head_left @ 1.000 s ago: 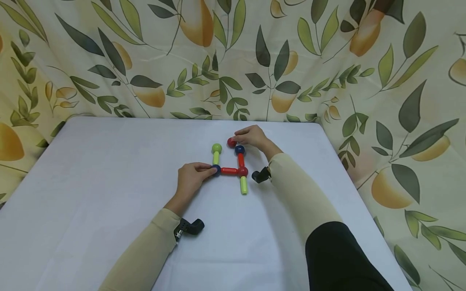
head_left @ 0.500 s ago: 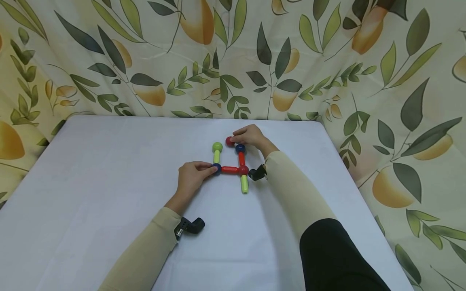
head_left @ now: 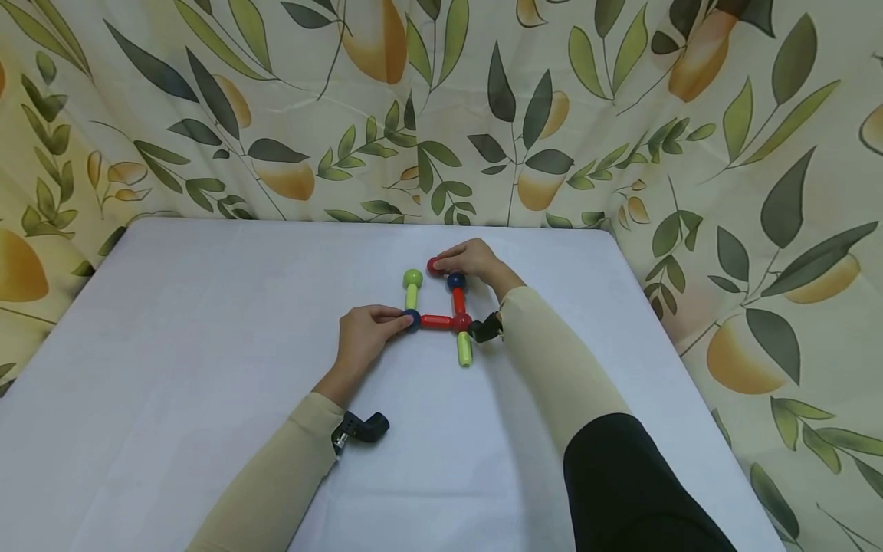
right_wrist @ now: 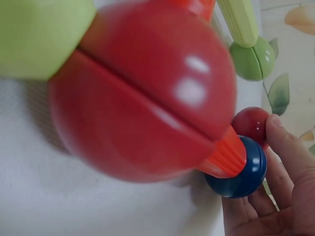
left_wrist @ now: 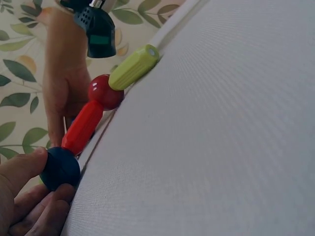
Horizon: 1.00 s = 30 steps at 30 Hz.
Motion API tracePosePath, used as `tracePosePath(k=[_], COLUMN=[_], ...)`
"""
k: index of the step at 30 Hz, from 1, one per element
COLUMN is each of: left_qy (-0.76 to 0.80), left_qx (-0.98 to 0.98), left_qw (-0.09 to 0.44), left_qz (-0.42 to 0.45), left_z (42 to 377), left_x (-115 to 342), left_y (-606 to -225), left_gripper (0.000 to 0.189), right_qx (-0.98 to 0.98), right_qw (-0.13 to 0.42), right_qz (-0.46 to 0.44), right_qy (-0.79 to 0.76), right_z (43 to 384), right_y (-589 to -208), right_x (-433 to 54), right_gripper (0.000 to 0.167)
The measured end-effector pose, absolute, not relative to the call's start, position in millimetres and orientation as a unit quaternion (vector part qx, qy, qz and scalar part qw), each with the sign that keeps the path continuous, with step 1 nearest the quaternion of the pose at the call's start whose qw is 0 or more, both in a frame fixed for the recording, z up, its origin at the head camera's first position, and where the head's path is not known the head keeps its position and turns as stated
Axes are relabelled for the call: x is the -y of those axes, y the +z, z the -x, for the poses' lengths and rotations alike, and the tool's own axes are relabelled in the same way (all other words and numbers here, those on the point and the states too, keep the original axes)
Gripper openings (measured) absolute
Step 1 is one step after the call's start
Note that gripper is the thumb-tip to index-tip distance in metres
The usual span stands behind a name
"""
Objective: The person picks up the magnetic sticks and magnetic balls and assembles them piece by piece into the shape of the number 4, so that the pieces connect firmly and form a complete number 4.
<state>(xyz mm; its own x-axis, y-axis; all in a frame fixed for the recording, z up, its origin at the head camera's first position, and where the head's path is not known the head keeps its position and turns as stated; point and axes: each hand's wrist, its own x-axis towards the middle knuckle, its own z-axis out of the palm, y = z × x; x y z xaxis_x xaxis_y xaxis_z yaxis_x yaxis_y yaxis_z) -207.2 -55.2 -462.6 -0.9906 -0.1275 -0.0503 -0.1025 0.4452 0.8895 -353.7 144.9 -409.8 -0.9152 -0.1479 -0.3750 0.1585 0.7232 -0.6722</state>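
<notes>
A toy frame of rods and balls lies on the white table. At its left corner my left hand (head_left: pixel 366 335) pinches a blue ball (left_wrist: pixel 61 168) between thumb and fingers. A red rod (head_left: pixel 436 323) joins that ball to a red ball (right_wrist: pixel 142 93), from which a lime-green rod (head_left: pixel 465 350) points toward me. Another red rod (head_left: pixel 458 300) runs away from me to a second blue ball (head_left: pixel 456 281). Beside that ball, my right hand (head_left: pixel 477 258) holds a loose-looking red ball (right_wrist: pixel 250 125) at its fingertips. A green rod (head_left: pixel 411 297) leads to a green ball (head_left: pixel 412 278).
White cloth covers the table (head_left: pixel 207 345), whose far edge lies just beyond my right hand. A leaf-and-fruit patterned curtain (head_left: pixel 441 115) hangs behind and to the right. Small black cameras, one of them the left wrist camera (head_left: pixel 366 428), stick out from both wrists.
My right hand has shifted slightly left with the red ball, and its wrist camera now overlaps the frame's red ball. The left hand has kept its grip on the blue ball.
</notes>
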Motion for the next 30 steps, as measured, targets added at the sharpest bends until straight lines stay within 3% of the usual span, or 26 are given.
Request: tracePosePath(k=[20, 30], left_qy=[-0.521, -0.521], left_qx=[0.85, 0.851], left_qw=[0.013, 0.01], left_qz=[-0.069, -0.067], left_z=[206.5, 207.9], left_x=[55.4, 55.6], left_y=[-461.8, -464.5], left_gripper=[0.032, 0.033], right_qx=[-0.804, -0.737], right_qw=[0.237, 0.227], right_qz=[-0.082, -0.108], right_qy=[-0.539, -0.628], right_z=[353.0, 341.7], right_y=[-423.8, -424.6], right_x=[-180.8, -198.1], right_gripper=[0.049, 0.046])
